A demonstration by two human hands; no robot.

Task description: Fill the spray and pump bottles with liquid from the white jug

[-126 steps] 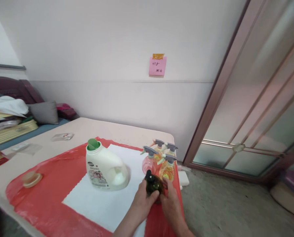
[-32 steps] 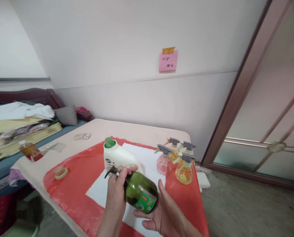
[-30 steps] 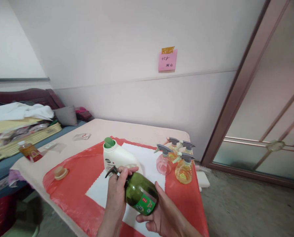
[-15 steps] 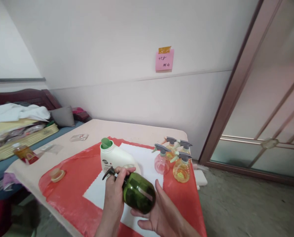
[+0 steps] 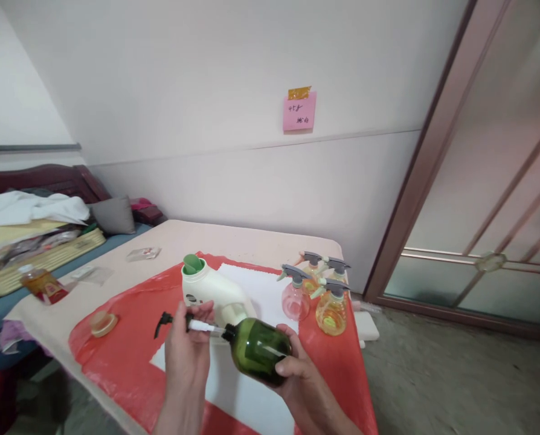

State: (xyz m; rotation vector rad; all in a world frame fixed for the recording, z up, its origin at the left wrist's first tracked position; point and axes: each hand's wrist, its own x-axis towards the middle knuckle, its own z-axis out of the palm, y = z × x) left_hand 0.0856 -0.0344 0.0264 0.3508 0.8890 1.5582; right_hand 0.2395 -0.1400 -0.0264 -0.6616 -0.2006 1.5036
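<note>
A dark green bottle (image 5: 258,350) lies tilted in my right hand (image 5: 297,368), its neck pointing left. The fingers and thumb are closed round its base end. My left hand (image 5: 188,344) grips a black pump head (image 5: 163,324) by its collar. From the collar a white pump body (image 5: 202,326) runs right, and its clear lower end reaches into the bottle's neck. Behind the hands stands a white detergent jug (image 5: 215,287) with its mouth uncovered and a green spout (image 5: 192,264) in it.
Several spray bottles (image 5: 331,314) with grey triggers stand at the table's right side. A round cap (image 5: 103,324) lies on the red sheet (image 5: 129,350) at left. White paper (image 5: 234,393) lies under the hands. An amber bottle (image 5: 42,284) is at the far left.
The pump head has been drawn leftward partly out of the green bottle, showing its white body. My right hand has closed on the bottle's base, where its fingers were spread before.
</note>
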